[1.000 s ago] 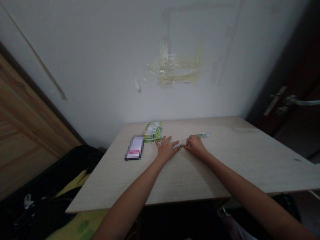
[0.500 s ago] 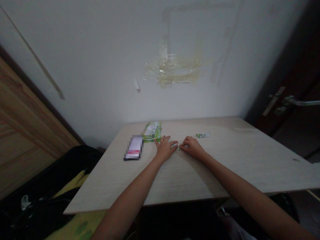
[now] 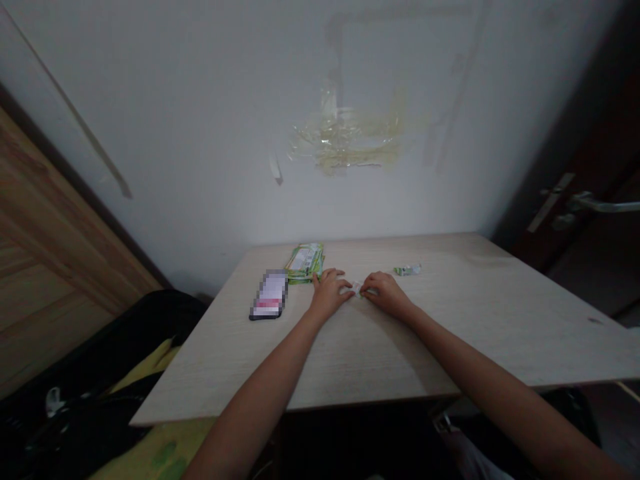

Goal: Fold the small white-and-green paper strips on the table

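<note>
A small whitish-green plastic wrapper lies low over the table between my two hands. My left hand has its thumb and index finger closed at the left end of the wrapper, while its other fingers reach forward, near the packets. The fingertips of my right hand pinch the right end. What is inside the wrapper, if anything, is too small to make out. To the left of my left hand is a stack of flat green-and-white packets.
A phone with a blurred screen lies left on the pale wooden table. A crumpled green-and-clear wrapper is beyond my right hand. The wall with old tape stands behind; a door handle is at right.
The fingers of both hands have shifted slightly around the small wrapper, and a little more of it shows between them. The view has moved a touch; the other things have stayed put.
</note>
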`<state>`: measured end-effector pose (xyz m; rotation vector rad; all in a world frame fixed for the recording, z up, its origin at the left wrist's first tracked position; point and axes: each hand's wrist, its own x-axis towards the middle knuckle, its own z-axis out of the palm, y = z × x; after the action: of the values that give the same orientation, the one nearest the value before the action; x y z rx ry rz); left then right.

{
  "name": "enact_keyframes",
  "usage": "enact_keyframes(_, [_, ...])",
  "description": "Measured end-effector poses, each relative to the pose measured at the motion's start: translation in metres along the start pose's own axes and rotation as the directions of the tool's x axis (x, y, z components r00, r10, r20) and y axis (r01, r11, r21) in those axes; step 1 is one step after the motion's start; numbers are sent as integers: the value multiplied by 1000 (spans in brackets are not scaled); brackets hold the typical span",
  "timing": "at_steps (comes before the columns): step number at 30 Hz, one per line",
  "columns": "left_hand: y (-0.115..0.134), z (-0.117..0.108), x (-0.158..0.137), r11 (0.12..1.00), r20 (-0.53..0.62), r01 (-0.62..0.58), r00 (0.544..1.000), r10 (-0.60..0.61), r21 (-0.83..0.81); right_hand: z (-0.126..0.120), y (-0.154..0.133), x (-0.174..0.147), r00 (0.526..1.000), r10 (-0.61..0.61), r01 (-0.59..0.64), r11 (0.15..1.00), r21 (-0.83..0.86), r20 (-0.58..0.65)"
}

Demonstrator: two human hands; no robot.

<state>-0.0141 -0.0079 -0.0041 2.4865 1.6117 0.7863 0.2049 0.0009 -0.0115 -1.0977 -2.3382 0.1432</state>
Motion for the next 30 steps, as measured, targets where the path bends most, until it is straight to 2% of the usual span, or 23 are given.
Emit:
enact_keyframes(5, [6, 1, -1, 999, 5, 28, 1000, -28, 17, -2, 1, 0, 1000, -12, 11, 999, 42, 15])
enact_keyframes(9, [6, -1, -2, 998, 28, 30, 999, -31, 56, -4, -2, 0, 999, 18, -18, 1000, -15, 30])
enact_keyframes(19, [-1, -8, -6, 975, 86, -68, 995, 51, 212, -10, -13, 1, 994, 92, -85, 992, -97, 66])
enact_keyframes(25, [-3, -7, -18, 974, 31, -129, 992, 126, 187, -10, -13, 2, 991, 107, -98, 989, -109, 78])
enact_keyframes(30, [-4, -7, -18, 977, 36, -129, 992, 125, 168, -11, -15, 2, 991, 109, -99, 987, -127, 75])
